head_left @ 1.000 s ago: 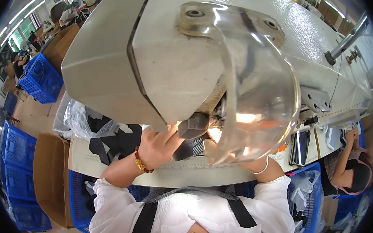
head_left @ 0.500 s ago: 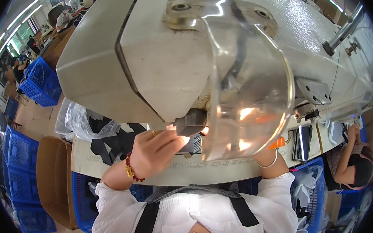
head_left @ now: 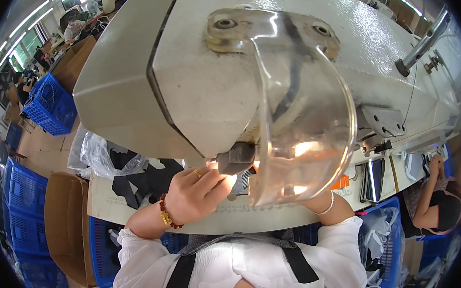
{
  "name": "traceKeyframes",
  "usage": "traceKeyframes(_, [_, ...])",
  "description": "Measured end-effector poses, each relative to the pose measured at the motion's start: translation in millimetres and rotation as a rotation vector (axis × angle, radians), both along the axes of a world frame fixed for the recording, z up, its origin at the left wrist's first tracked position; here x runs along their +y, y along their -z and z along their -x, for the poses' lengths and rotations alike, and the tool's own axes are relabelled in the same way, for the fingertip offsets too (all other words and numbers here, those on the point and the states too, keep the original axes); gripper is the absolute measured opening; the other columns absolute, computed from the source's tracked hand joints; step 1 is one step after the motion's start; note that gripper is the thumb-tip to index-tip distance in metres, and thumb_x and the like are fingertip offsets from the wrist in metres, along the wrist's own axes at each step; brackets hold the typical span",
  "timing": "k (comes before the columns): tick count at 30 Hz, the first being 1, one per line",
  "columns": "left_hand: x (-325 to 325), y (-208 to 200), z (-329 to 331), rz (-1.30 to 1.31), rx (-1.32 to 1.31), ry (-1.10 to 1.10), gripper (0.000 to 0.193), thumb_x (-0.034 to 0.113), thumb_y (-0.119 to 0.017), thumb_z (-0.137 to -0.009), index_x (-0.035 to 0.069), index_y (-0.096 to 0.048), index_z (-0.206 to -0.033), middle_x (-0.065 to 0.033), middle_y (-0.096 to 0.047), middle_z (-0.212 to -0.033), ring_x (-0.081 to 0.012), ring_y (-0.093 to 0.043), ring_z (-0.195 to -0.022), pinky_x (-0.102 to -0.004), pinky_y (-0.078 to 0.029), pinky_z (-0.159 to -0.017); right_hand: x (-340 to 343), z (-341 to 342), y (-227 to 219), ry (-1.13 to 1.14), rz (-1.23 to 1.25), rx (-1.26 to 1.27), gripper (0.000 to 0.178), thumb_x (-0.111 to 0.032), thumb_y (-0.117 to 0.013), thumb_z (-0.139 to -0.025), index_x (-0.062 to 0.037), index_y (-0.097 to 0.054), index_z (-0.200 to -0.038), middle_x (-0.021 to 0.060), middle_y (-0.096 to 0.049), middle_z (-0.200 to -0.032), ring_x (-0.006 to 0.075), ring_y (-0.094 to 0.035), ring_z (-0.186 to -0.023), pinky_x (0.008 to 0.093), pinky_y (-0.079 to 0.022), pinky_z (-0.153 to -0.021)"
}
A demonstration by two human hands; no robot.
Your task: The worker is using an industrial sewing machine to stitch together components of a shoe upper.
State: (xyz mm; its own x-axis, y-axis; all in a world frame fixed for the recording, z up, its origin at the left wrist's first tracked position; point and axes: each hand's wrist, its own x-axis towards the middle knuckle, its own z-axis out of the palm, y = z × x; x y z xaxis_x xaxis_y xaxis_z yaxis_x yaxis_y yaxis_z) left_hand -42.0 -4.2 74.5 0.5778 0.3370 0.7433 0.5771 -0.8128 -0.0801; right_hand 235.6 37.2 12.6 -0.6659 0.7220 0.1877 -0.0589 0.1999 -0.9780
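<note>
A large pale sewing machine head (head_left: 204, 86) fills the middle, with a clear curved guard (head_left: 315, 121) bolted to its front. My left hand (head_left: 197, 196), with a ring and a beaded bracelet, is by the needle area. Its fingers are bent and close together, and the tips pass behind a dark grey block (head_left: 236, 158), so what they press or hold is hidden. A bit of striped material (head_left: 241, 182) shows just beside them. My right hand (head_left: 312, 203) is mostly behind the guard; the wrist with a bangle shows, but glare hides the fingers.
Black cut pieces (head_left: 149, 183) and a clear plastic bag (head_left: 101, 154) lie left on the machine table. A phone-like dark slab (head_left: 373, 180) and an orange item (head_left: 341, 182) are right. Blue crates (head_left: 392, 239) and a cardboard box (head_left: 66, 227) flank me. A co-worker (head_left: 435, 203) sits at right.
The machine has shifted slightly in view. My left hand sits a little lower, its fingers still bent by the dark block. My right wrist has moved slightly left and down.
</note>
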Motion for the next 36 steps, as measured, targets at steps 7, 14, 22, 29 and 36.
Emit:
traceKeyframes(7, [5, 9, 4, -0.023, 0.052, -0.053, 0.027, 0.002, -0.068, -0.066, 0.006, -0.070, -0.093, -0.0147, -0.065, -0.093, -0.0103, -0.046, -0.049, -0.0248, -0.040, -0.042, 21, 19, 41, -0.427, 1.253, 1.095, 0.059, -0.039, -0.037, -0.105, 0.0040, -0.044, -0.144, 0.0213, -0.057, -0.136, 0.0326, -0.057, -0.122, 0.0506, -0.048, -0.105])
traceKeyframes(14, [12, 9, 5, 0.005, -0.045, -0.058, 0.024, -0.002, -0.072, -0.067, 0.005, -0.070, -0.091, -0.0115, -0.067, -0.088, -0.0150, -0.056, -0.053, -0.0291, -0.046, -0.048, 13, 15, 15, -0.136, 0.778, 0.673, 0.055, -0.038, -0.043, -0.103, 0.0026, -0.053, -0.138, 0.0194, -0.062, -0.132, 0.0285, -0.060, -0.119, 0.0476, -0.050, -0.101])
traceKeyframes(22, [24, 15, 8, 0.215, -0.403, 0.014, 0.021, -0.001, -0.075, -0.070, 0.006, -0.075, -0.090, -0.0055, -0.071, -0.078, -0.0191, -0.063, -0.062, -0.0313, -0.046, -0.055, 9, 8, -40, 0.172, -0.550, -0.078, 0.024, -0.026, -0.078, -0.074, -0.0133, -0.074, -0.093, 0.0050, -0.073, -0.117, 0.0221, -0.069, -0.102, 0.0384, -0.052, -0.091])
traceKeyframes(29, [14, 9, 15, 0.035, -0.049, -0.034, 0.033, 0.002, -0.077, -0.063, 0.010, -0.076, -0.095, -0.0048, -0.070, -0.085, -0.0154, -0.061, -0.062, -0.0301, -0.045, -0.053, 9, 14, -50, 0.371, -1.259, -0.194, 0.016, -0.022, -0.080, -0.069, -0.0142, -0.072, -0.081, 0.0037, -0.074, -0.102, 0.0208, -0.071, -0.089, 0.0375, -0.054, -0.083])
traceKeyframes(36, [18, 2, 7, 0.016, -0.025, 0.090, 0.038, 0.001, -0.076, -0.064, 0.011, -0.076, -0.101, -0.0037, -0.065, -0.094, -0.0150, -0.060, -0.066, -0.0266, -0.046, -0.053, 20, 14, -9, 0.343, -0.983, -0.167, 0.014, -0.010, -0.076, -0.065, -0.0132, -0.063, -0.069, 0.0014, -0.065, -0.073, 0.0231, -0.064, -0.066, 0.0350, -0.052, -0.067])
